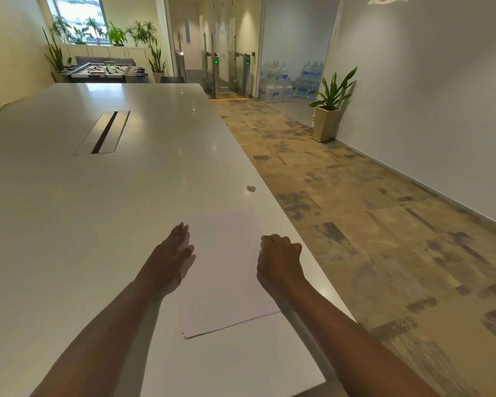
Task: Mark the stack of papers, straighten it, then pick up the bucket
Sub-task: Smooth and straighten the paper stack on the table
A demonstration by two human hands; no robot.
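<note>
A stack of white papers (226, 270) lies flat on the white table (98, 210), near its right edge. My left hand (171, 253) presses its straight fingers against the stack's left edge. At the right edge of the stack sits my right hand (279, 259), its fingers curled over that edge. Whether the right hand grips the sheets or only pushes them is unclear. No bucket is in view.
A small grey object (251, 188) lies on the table beyond the papers. A cable slot (103, 132) is set in the table's middle. Patterned carpet (384, 239) runs along the right, with a potted plant (328, 110) by the wall.
</note>
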